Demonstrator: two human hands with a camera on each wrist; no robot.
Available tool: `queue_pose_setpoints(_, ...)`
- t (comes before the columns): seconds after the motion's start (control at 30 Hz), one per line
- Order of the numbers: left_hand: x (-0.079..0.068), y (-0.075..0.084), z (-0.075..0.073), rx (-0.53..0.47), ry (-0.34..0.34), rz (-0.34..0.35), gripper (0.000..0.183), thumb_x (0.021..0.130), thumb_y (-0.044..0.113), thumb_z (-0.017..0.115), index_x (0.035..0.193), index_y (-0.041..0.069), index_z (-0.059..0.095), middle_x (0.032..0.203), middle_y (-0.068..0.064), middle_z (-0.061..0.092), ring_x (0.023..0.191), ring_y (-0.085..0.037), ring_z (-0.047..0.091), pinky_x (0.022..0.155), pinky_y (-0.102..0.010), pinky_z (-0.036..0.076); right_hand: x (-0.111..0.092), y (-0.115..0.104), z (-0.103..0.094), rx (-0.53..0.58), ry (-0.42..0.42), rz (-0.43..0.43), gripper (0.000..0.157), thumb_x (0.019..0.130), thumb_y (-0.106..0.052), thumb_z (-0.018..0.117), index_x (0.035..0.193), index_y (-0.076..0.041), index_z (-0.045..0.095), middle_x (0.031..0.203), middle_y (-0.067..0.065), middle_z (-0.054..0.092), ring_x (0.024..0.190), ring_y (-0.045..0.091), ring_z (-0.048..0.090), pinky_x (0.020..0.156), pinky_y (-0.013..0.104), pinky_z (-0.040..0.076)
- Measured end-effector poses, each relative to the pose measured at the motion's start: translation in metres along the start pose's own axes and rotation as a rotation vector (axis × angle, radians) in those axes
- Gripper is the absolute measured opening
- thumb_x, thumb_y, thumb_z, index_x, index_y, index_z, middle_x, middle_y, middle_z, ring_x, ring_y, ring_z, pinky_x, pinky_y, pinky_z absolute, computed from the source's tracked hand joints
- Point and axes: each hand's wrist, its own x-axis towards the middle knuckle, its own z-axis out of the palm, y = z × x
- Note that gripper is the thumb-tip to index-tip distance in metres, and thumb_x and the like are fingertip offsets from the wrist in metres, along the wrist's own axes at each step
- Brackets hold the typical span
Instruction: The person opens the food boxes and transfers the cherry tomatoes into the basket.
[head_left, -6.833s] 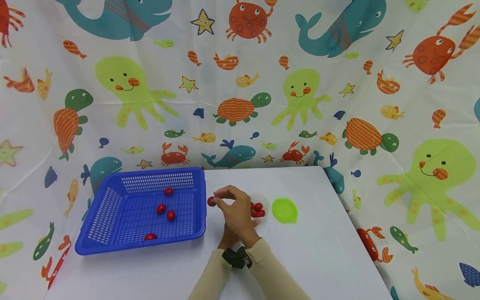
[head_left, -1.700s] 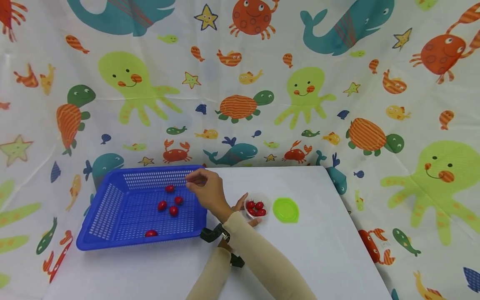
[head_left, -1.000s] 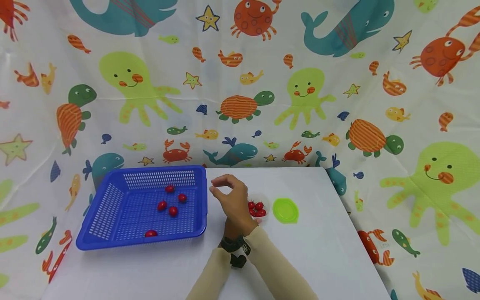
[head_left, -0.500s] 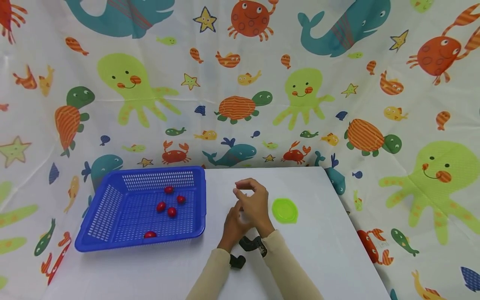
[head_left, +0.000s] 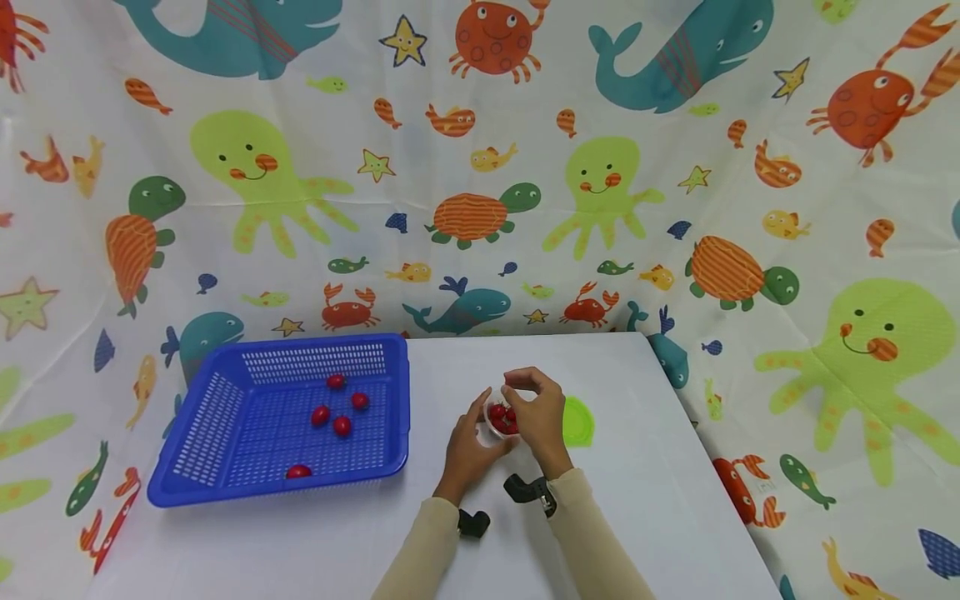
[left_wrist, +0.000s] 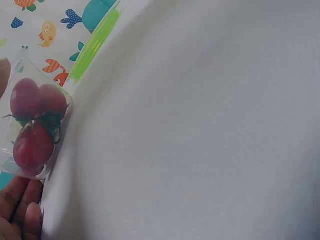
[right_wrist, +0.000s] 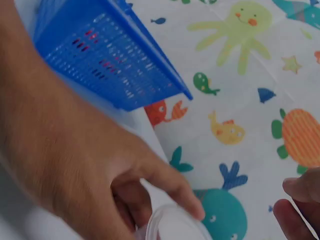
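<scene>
My left hand curls round a small clear plastic cup on the table, thumb on the near side, fingers on the far side. Inside the cup are several red cherry tomatoes with green stems. Over the cup's right side hovers my right hand, its bent thumb and index fingertips close together above the rim. In the right wrist view its fingertips show nothing between them. A blue plastic basket to the left holds several loose cherry tomatoes.
A bright green lid lies flat just right of the cup, partly behind my right hand. The white table ends at a hanging cloth printed with sea animals, which surrounds the back and sides.
One more tomato lies in the basket than in the oldest frame. My right hand has come back from over the basket, fingers empty, to above the cup. The left hand stays at the cup.
</scene>
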Motion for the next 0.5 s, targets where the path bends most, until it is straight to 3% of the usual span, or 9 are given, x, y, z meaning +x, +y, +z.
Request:
queue_pose_setpoints(0.2, -0.001, -0.001, 0.000, 0.000, 0.000, -0.002, 0.096, 0.083, 0.048, 0.089, 0.164, 0.038, 0.037, 0.148, -0.009, 0.064, 0.126, -0.029, 0.060, 0.105, -0.055, 0.054, -0.002, 0.017, -0.005, -0.019, 0.028, 0.031, 0.018, 0.092, -0.003, 0.081, 0.103, -0.016, 0.080, 0.104, 0.004, 0.081, 0.102, 0.027, 0.075, 0.100, 0.064, 0.056)
queue_pose_setpoints(0.5, 0.000, 0.000, 0.000, -0.025, 0.001, 0.015, 0.097, 0.083, 0.050, 0.089, 0.164, 0.038, 0.037, 0.149, -0.008, 0.064, 0.128, -0.027, 0.059, 0.107, -0.051, 0.053, -0.007, 0.027, -0.004, -0.095, 0.011, 0.077, 0.016, 0.092, -0.007, 0.082, 0.105, -0.017, 0.080, 0.105, 0.003, 0.082, 0.105, 0.026, 0.076, 0.101, 0.056, 0.059)
